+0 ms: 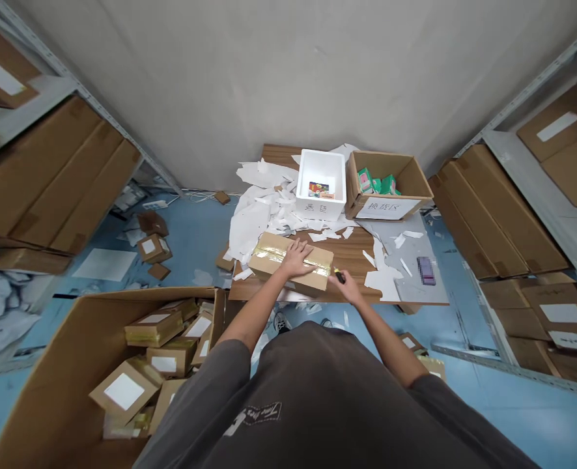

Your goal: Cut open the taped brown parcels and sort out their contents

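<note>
A taped cardboard box lies near the front edge of the wooden table. Spread across its top, my left hand presses flat on the clear tape. My right hand is closed around a black and yellow utility knife, held against the box's right end. Whether the blade touches the tape is too small to tell.
Behind the box stand a white foam box and an open carton holding green packs. Torn paper litters the table; a phone lies at right. A large carton of parcels stands front left. Shelves flank both sides.
</note>
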A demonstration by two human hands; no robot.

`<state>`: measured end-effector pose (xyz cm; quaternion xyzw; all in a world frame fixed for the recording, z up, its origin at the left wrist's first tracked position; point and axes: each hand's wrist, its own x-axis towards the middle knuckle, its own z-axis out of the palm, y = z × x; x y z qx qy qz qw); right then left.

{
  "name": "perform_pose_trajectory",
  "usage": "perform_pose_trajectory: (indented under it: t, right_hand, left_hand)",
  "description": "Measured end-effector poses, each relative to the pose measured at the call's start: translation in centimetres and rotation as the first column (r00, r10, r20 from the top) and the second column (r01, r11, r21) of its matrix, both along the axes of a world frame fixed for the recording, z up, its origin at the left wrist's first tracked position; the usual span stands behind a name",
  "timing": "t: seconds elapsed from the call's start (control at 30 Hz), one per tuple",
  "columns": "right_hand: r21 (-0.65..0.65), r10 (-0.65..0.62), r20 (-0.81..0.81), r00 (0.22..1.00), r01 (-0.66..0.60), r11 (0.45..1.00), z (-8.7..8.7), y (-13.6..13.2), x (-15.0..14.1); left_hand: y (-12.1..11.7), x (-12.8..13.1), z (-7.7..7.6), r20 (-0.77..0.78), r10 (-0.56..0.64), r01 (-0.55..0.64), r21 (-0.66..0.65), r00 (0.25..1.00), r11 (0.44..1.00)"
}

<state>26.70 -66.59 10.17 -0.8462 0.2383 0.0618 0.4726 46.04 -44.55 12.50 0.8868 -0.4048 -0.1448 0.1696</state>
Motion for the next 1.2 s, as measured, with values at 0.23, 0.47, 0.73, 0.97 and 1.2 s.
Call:
perform_pose_trajectory:
  t: [0.23, 0.47, 0.73, 0.97, 1.2]
  right_hand:
    - [0.061, -0.149, -0.108, 0.983, 0.156, 0.986, -2.2, 3.1, 3.9]
    - [-0.196, -0.063, -0.13, 0.99, 0.036, 0.98, 0.2, -2.2, 11.4]
    - [-0.314, -0.172, -0.136, 0.976, 0.122, 0.942, 4.1, -5.0, 18.7]
    - [-0.077, -0.279, -0.038, 0.96, 0.275, 0.958, 0.1, -2.2, 8.3]
    - [-0.017, -0.197, -0.077, 0.977, 0.196, 0.98, -3.1, 2.0, 5.7]
  left_hand:
    - [6.2, 6.7, 2.8, -0.102, 0.138, -0.104, 0.289, 0.985, 0.952]
    - [8.6, 0.6, 2.8, 0.05, 0.465, -0.46, 0.265, 0.884, 0.847]
    - [1.9, -8.2, 2.0, 0.101, 0.689, -0.683, 0.294, 0.718, 0.669]
    - [6.8, -4.5, 1.8, -0.307, 0.459, -0.409, 0.216, 0.834, 0.887]
    - [7.5, -5.4, 0.2, -0.601, 0.316, -0.435, -0.059, 0.734, 0.898]
